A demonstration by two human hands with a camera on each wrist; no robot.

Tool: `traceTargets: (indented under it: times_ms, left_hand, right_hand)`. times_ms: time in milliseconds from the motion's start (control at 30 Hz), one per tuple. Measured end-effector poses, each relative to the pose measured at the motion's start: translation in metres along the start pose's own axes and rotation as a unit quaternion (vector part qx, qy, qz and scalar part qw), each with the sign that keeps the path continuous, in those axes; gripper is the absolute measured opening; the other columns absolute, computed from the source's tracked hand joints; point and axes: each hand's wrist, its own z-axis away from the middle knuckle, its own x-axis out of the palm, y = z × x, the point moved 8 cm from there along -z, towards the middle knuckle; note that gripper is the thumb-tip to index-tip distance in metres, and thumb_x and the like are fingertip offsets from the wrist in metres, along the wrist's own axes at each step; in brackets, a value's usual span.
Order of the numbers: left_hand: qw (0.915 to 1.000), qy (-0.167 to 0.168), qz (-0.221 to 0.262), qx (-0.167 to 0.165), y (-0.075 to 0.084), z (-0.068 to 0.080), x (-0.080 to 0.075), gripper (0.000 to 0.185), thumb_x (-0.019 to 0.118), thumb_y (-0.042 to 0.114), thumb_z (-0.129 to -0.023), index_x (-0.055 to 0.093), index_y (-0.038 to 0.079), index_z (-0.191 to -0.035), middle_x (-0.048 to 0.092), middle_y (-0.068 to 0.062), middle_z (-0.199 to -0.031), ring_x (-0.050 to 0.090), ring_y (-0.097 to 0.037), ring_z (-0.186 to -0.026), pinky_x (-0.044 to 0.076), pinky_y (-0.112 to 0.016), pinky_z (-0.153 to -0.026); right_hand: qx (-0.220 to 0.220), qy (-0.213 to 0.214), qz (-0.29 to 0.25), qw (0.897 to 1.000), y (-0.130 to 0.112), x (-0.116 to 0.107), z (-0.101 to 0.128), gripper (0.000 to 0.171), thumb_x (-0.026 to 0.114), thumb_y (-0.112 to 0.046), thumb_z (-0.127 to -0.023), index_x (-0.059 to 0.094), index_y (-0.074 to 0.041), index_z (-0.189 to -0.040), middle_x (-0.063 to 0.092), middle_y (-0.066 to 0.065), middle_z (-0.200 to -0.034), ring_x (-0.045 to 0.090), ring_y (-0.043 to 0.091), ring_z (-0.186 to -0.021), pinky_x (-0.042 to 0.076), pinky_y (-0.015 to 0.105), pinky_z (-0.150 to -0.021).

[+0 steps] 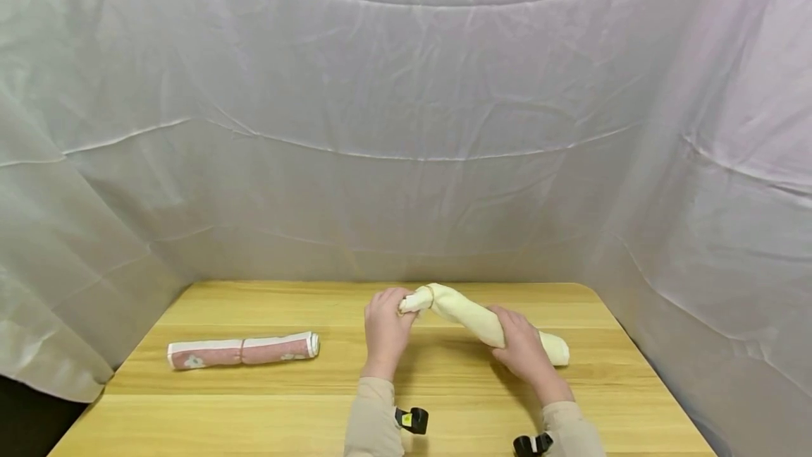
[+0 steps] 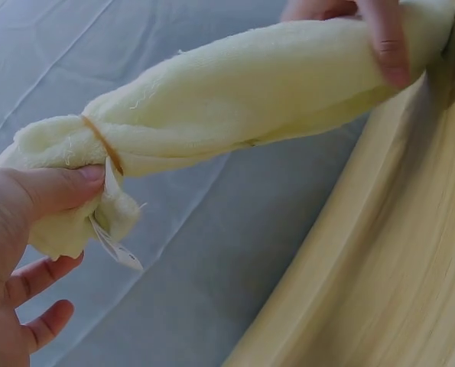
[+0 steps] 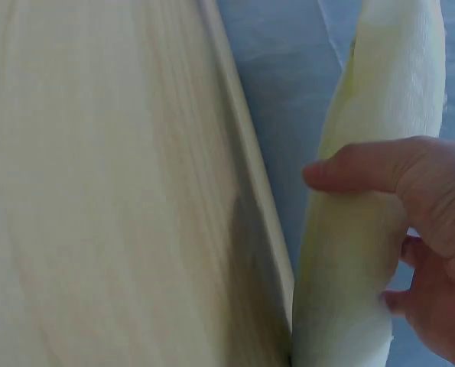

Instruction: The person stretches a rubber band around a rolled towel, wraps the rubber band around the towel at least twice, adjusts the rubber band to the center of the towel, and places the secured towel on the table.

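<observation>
A pale yellow rolled towel point(image 1: 466, 312) slants across the right half of the table, its left end raised. A brown rubber band point(image 2: 103, 145) cinches it near that end, and a white tag point(image 2: 118, 248) dangles there. My left hand point(image 1: 385, 323) pinches the bunched end just beyond the band, thumb on top. Farther along the roll, my right hand point(image 1: 521, 345) grips it with the thumb point(image 3: 349, 168) across one side and fingers round the other. The towel's right end point(image 1: 555, 349) sticks out past the right hand, low by the tabletop.
A pink and white rolled towel point(image 1: 273, 350) with a flower pattern lies at the left of the wooden table point(image 1: 254, 415), a band round its middle. Grey-white curtains point(image 1: 406, 217) hang behind the table and along both sides.
</observation>
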Motion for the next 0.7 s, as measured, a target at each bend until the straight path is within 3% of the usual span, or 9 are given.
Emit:
traceTargets:
  times_ms: [100, 200, 300, 433, 533, 700]
  left_hand:
    - [1.0, 0.0, 0.001, -0.001, -0.001, 0.0, -0.001, 0.021, 0.084, 0.016, -0.07, 0.071, 0.015, -0.087, 0.074, 0.0, -0.092, 0.064, -0.022, -0.088, 0.047, -0.044, -0.081]
    - [0.9999, -0.015, -0.003, -0.004, -0.002, 0.001, 0.003, 0.019, 0.083, 0.016, -0.071, 0.071, 0.015, -0.084, 0.074, 0.0, -0.089, 0.064, -0.022, -0.085, 0.048, -0.044, -0.081]
    - [0.9983, -0.056, -0.012, -0.012, -0.002, 0.003, 0.012, 0.017, 0.082, 0.019, -0.073, 0.071, 0.016, -0.084, 0.074, 0.002, -0.087, 0.064, -0.02, -0.083, 0.048, -0.045, -0.081]
    - [0.9924, -0.118, -0.02, -0.03, -0.002, 0.007, 0.024, 0.019, 0.082, 0.025, -0.074, 0.072, 0.019, -0.089, 0.074, 0.003, -0.092, 0.064, -0.019, -0.085, 0.047, -0.045, -0.083]
    - [0.9893, -0.14, -0.018, -0.039, -0.001, 0.009, 0.028, 0.022, 0.082, 0.026, -0.075, 0.073, 0.019, -0.093, 0.074, 0.002, -0.096, 0.065, -0.019, -0.087, 0.047, -0.044, -0.084]
    - [0.9905, -0.132, -0.02, -0.034, 0.001, 0.009, 0.026, 0.021, 0.082, 0.025, -0.075, 0.073, 0.019, -0.093, 0.074, 0.002, -0.097, 0.066, -0.019, -0.088, 0.048, -0.043, -0.083]
  right_hand:
    - [0.031, 0.01, 0.024, 0.999, 0.008, -0.006, 0.0, 0.064, 0.077, 0.004, -0.065, 0.057, -0.006, -0.126, 0.066, 0.017, -0.119, 0.06, 0.04, -0.109, 0.045, 0.062, -0.09]
    - [0.064, 0.059, 0.05, 0.995, 0.015, -0.021, 0.001, 0.053, 0.07, 0.008, -0.065, 0.062, -0.006, -0.115, 0.068, 0.017, -0.111, 0.06, 0.041, -0.103, 0.04, 0.066, -0.092]
    - [0.082, 0.123, 0.068, 0.987, 0.019, -0.038, 0.005, 0.05, 0.066, 0.013, -0.063, 0.063, -0.006, -0.109, 0.066, 0.018, -0.109, 0.055, 0.043, -0.106, 0.03, 0.071, -0.099]
    - [0.065, 0.187, 0.082, 0.977, 0.022, -0.05, 0.01, 0.05, 0.065, 0.018, -0.061, 0.065, -0.004, -0.105, 0.064, 0.019, -0.107, 0.05, 0.044, -0.11, 0.025, 0.071, -0.102]
    - [0.055, 0.174, 0.083, 0.98, 0.028, -0.045, 0.011, 0.048, 0.064, 0.018, -0.061, 0.066, -0.004, -0.105, 0.065, 0.018, -0.107, 0.049, 0.044, -0.111, 0.028, 0.07, -0.099]
    - [0.06, 0.062, 0.068, 0.994, 0.038, -0.021, 0.009, 0.049, 0.063, 0.012, -0.067, 0.065, -0.006, -0.112, 0.066, 0.018, -0.117, 0.052, 0.046, -0.114, 0.036, 0.073, -0.092]
